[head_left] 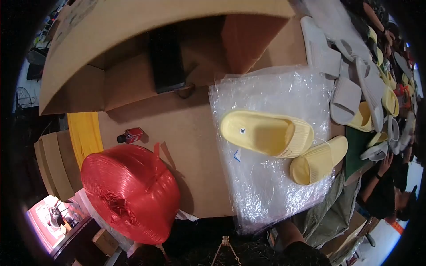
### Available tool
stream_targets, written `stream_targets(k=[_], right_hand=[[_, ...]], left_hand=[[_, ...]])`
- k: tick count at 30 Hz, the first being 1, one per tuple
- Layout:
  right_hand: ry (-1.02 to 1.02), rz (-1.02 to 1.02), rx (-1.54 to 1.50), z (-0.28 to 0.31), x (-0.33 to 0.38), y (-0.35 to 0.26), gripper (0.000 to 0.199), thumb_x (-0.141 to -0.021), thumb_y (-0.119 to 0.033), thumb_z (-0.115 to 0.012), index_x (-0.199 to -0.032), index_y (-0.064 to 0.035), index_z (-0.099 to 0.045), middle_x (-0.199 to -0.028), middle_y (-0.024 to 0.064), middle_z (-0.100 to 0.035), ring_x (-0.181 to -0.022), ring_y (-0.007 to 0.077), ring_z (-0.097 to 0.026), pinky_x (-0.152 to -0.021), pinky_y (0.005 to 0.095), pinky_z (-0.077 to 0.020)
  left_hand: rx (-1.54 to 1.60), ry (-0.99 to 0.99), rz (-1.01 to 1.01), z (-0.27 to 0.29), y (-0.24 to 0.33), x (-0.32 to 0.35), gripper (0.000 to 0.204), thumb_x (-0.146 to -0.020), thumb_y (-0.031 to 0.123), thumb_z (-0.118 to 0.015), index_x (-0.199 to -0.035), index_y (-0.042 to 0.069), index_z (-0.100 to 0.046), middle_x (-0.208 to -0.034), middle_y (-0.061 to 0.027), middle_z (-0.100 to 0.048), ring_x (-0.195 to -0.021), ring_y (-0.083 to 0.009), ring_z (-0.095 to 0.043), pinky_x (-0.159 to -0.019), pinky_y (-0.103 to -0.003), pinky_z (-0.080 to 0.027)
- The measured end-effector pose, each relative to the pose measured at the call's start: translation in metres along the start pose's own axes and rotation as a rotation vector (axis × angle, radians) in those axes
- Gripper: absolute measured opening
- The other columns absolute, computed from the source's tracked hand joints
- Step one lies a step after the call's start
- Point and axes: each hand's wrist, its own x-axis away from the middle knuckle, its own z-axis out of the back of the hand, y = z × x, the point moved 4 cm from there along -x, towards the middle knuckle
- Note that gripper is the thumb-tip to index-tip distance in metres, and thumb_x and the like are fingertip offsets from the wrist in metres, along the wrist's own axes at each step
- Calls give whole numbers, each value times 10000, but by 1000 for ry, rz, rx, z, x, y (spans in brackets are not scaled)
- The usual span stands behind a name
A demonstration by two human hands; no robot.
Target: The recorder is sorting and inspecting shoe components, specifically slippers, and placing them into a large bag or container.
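Two pale yellow slide slippers lie on a stack of clear plastic bags [266,186]. The larger-looking slipper [253,128] shows its insole with a small round sticker; the other slipper [319,160] lies at its lower right, and a thin clear strand shows near its strap. My right forearm [289,234] reaches up to the near edge of the bags, where its fingers are hidden. Of my left hand [141,246], only a sliver of skin shows below a big roll of red plastic twine [133,190]. Its fingers are hidden too.
An open cardboard box [253,40] stands at the back with a black device [166,62] inside. A small red bottle with a black cap [131,135] lies beside the twine. Grey and yellow slippers [346,99] crowd the right side. A person [392,190] is at the far right.
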Motion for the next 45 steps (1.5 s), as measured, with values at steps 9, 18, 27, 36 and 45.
stream_targets(k=[9, 18, 27, 36, 45], right_hand=[[363, 414, 189, 20, -16, -49, 336, -788, -149, -611, -1100, -29, -648, -1032, 178, -671, -915, 310, -637, -754, 406, -487], [719, 754, 382, 2, -12, -63, 367, -777, -135, -613, -1124, -20, -643, -1069, 204, -665, -977, 327, -638, -800, 408, -487], [868, 534, 750, -29, 61, -73, 342, -802, -284, -637, -1010, -20, -697, -967, 225, -678, -940, 375, -651, -811, 422, -513], [552, 870, 537, -80, 179, -122, 378, -819, -258, -715, -1102, -13, -666, -894, 102, -694, -822, 178, -652, -751, 314, -514], [1210, 1573, 251, -20, 303, -249, 198, -830, -131, -677, -997, -25, -668, -876, 111, -656, -817, 200, -624, -695, 312, -487]], left_hand=[[-219, -24, -370, 6, 98, -161, 483, -862, 398, -646, -1204, 64, -578, -1094, -51, -621, -1005, -159, -537, -865, -371, -416], [-432, -17, -674, 18, 151, -179, 427, -869, 342, -667, -1155, 31, -608, -1028, -35, -645, -924, -148, -576, -811, -323, -465], [-1112, -141, -674, 25, 216, -104, 436, -891, 437, -606, -1088, 56, -687, -1020, -133, -703, -950, -296, -649, -864, -406, -474], [-1073, -396, -1339, -97, 297, 160, 383, -925, 323, -593, -1213, 72, -618, -1138, -124, -666, -1041, -303, -633, -902, -378, -491], [-966, 216, -1972, -229, 402, 155, 709, -818, 506, -667, -1344, 65, -488, -1433, -265, -387, -1294, -435, -397, -1070, -458, -358]])
